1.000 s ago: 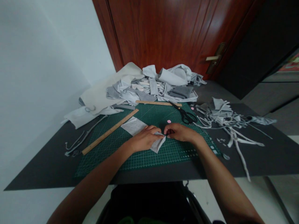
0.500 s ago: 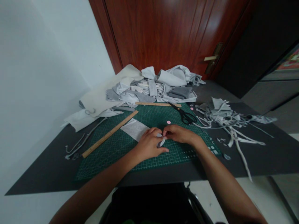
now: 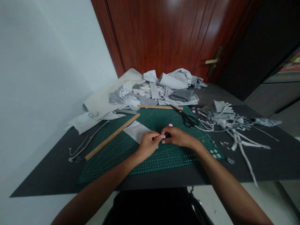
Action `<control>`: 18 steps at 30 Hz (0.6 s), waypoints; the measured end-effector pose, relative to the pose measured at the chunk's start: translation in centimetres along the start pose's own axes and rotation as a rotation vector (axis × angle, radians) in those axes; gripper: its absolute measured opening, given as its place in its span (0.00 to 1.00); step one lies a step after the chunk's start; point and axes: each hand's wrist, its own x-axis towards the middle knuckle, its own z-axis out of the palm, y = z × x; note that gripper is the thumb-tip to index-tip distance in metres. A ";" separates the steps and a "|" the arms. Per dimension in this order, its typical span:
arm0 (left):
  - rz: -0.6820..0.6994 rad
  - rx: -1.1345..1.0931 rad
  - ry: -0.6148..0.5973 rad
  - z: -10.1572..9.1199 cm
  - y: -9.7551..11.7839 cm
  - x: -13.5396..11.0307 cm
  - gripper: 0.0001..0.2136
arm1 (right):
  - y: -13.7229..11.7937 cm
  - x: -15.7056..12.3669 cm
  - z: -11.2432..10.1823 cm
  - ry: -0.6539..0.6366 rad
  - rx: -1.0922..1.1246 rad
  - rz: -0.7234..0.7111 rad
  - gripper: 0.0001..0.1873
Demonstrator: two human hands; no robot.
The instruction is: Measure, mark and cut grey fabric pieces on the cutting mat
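Head view: where is the work, and what has the left hand (image 3: 148, 145)?

Its thumb and fingers are closed together on the right end of a pale grey fabric strip (image 3: 136, 131); the strip lies on the green cutting mat (image 3: 168, 161), its free part reaching towards ten o'clock from the hands

And the right hand (image 3: 177, 137)?

Its curled fingertips meet the same end, where a small pale bit shows; the fingers hide the contact, so I cannot tell whether they are clamped on it

What lies around them, taking the hands as the dial's centre?

A wooden ruler (image 3: 112, 137) slanting at nine; a second ruler (image 3: 160, 107) at twelve, with a heap of grey and white cloth (image 3: 154, 90) beyond it; a pink scrap (image 3: 170, 125) near one; black-handled scissors (image 3: 189, 121) at two, tips pointing away; a tangle of fabric offcuts (image 3: 225, 117) between two and three
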 end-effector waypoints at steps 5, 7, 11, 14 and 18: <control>-0.140 -0.152 0.042 -0.7 -0.2 0.5 0.24 | 0.4 1.1 1.2 0.169 0.132 -0.074 0.07; -0.153 -0.173 0.061 -0.8 -0.2 0.5 0.26 | 0.7 1.3 1.3 0.190 0.231 -0.048 0.11; -0.174 -0.190 0.055 -0.9 -0.2 0.5 0.26 | 1.0 1.3 1.0 0.168 0.334 -0.011 0.14; -0.174 -0.206 0.049 -0.9 -0.3 0.5 0.28 | 1.0 1.3 1.0 0.171 0.338 -0.022 0.15; -0.196 -0.226 0.034 -1.0 -0.1 0.6 0.29 | 0.9 1.5 1.2 0.192 0.345 -0.067 0.15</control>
